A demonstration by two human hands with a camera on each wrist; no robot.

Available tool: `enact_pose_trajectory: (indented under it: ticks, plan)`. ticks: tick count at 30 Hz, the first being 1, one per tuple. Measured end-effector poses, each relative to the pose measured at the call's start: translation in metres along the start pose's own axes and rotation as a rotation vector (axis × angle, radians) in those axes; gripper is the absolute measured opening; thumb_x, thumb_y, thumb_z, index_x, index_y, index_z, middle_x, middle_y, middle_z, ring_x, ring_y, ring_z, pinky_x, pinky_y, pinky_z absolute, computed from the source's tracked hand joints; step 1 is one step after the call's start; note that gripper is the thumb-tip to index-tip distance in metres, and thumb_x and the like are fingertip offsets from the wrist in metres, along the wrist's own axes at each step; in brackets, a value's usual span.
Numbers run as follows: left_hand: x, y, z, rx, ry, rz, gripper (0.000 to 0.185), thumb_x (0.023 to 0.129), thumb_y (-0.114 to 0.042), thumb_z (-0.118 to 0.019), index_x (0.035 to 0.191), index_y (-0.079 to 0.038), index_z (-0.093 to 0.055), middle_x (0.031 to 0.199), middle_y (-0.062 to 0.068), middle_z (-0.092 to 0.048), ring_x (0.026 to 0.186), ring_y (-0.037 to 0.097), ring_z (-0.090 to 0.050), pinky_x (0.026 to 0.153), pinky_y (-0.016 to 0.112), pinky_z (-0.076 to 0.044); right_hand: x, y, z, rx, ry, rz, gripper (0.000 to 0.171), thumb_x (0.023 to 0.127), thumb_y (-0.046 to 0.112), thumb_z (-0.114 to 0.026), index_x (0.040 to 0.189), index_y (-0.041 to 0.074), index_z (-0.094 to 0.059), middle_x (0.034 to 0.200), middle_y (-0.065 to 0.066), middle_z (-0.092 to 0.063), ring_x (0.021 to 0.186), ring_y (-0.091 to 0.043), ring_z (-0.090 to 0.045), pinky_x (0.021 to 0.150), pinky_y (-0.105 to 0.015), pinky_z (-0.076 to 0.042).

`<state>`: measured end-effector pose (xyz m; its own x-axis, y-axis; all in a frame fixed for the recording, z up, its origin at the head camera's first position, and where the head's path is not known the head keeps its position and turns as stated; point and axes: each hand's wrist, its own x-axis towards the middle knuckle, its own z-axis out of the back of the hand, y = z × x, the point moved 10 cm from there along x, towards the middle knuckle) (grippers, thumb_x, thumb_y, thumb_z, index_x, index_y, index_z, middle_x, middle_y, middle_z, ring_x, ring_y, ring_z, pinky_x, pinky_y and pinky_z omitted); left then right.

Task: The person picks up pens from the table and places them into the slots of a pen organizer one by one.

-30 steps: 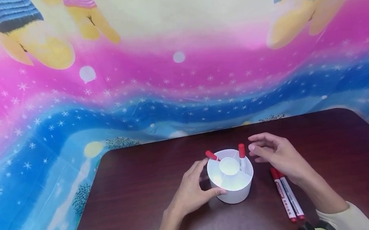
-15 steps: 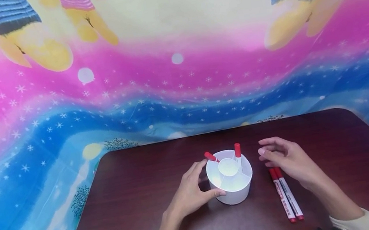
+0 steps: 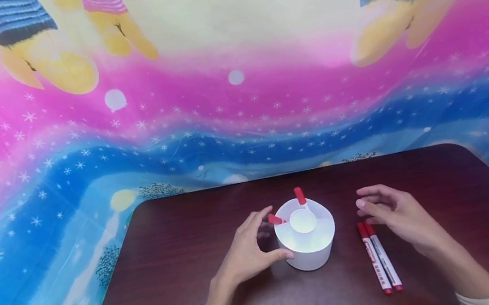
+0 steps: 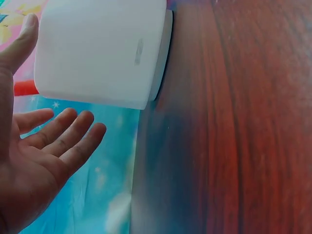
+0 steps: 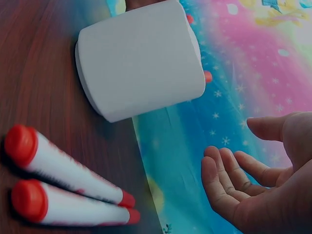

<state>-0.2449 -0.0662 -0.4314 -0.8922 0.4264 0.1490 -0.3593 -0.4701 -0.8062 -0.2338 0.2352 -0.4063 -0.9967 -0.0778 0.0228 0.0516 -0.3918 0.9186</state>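
Observation:
A round white pen holder (image 3: 312,258) with a raised centre cup and divided compartments stands on the table. Two red-capped markers lean in it: one marker (image 3: 299,196) at the back, another marker (image 3: 275,219) at the left rim. My left hand (image 3: 246,254) curves beside the holder's left side, thumb near the front rim; the left wrist view shows its fingers loosely spread, apart from the wall. Off to the right, my right hand (image 3: 401,219) hovers with bent, relaxed fingers and nothing in them. Below it a marker (image 3: 375,265) and a second marker (image 3: 386,262) lie side by side.
The dark reddish-brown table (image 3: 185,265) has rounded far corners. Behind it hangs a colourful printed cloth (image 3: 239,116) in pink and blue, reaching down to the table's back edge.
The holder's inside has turned counterclockwise: its two markers have swung leftward round the rim. My right hand has drawn back to the right. My left fingers have loosened slightly from the holder.

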Motion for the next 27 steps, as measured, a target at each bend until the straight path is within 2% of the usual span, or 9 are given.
enact_pose_trajectory:
  ticks: [6, 11, 19, 27]
  plan:
    - [0.001, -0.002, -0.003, 0.014, 0.013, -0.022, 0.105, 0.077, -0.045, -0.098, 0.162, -0.016, -0.045, 0.146, -0.001, -0.060, 0.129, 0.018, -0.066, 0.105, 0.032, -0.060, -0.004, -0.009, 0.008, 0.000, -0.010, 0.000, 0.048, 0.108, 0.020, -0.067, 0.147, -0.005, -0.055, 0.116, -0.005, -0.073, 0.096, -0.006, -0.076, 0.082, -0.024, -0.065]
    - [0.001, -0.004, -0.006, 0.033, 0.006, -0.041, 0.102, 0.078, -0.045, -0.097, 0.162, -0.019, -0.047, 0.143, -0.002, -0.062, 0.125, 0.017, -0.067, 0.104, 0.032, -0.061, -0.009, -0.017, 0.012, 0.007, -0.014, -0.007, 0.049, 0.107, 0.018, -0.068, 0.146, -0.008, -0.054, 0.111, 0.002, -0.073, 0.097, -0.005, -0.075, 0.081, -0.025, -0.066]
    - [0.001, -0.006, -0.006, 0.033, 0.002, -0.043, 0.098, 0.080, -0.045, -0.095, 0.162, -0.020, -0.048, 0.138, -0.004, -0.064, 0.121, 0.017, -0.069, 0.104, 0.037, -0.062, -0.015, -0.026, 0.017, -0.004, -0.007, -0.043, 0.052, 0.108, 0.023, -0.067, 0.147, -0.008, -0.052, 0.112, 0.004, -0.073, 0.098, -0.006, -0.075, 0.082, -0.026, -0.066]
    - [0.001, -0.005, -0.006, 0.043, 0.004, -0.033, 0.097, 0.080, -0.045, -0.095, 0.162, -0.022, -0.047, 0.139, -0.005, -0.064, 0.120, 0.016, -0.069, 0.104, 0.035, -0.061, -0.017, -0.036, 0.016, -0.001, 0.002, -0.065, 0.052, 0.108, 0.018, -0.066, 0.148, -0.011, -0.050, 0.115, -0.004, -0.073, 0.098, -0.003, -0.074, 0.081, -0.027, -0.066]
